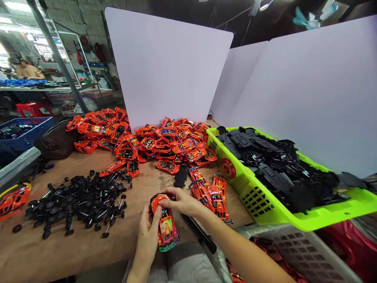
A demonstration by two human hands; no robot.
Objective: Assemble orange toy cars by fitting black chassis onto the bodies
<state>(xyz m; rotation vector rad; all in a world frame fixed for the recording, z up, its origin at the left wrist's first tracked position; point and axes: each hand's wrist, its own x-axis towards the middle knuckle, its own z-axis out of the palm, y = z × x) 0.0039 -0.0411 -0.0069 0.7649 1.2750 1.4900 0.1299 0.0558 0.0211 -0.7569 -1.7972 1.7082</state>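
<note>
My left hand (pixel 146 236) cradles a glossy orange toy car body (pixel 167 226) from below and the side, with the car's nose pointing away from me. My right hand (pixel 181 201) reaches across and pinches the front of the same car between its fingers and thumb. Just beyond my right hand lie a few more orange car bodies (pixel 209 195) and a black plastic chassis (pixel 180 175). A large heap of orange car bodies (pixel 165 143) covers the wooden table (pixel 35 251) farther ahead. To my left spreads a pile of black wheels on metal axles (pixel 79 200).
A lime-green basket (pixel 259 196) full of black chassis parts sits on the table's right. A grey crate (pixel 303 251) holds red pieces below it. A black bar (pixel 200 234) lies near my right forearm. White partition panels (pixel 167 67) stand behind the heap; a blue crate (pixel 23 133) and a dark bag (pixel 55 139) sit left.
</note>
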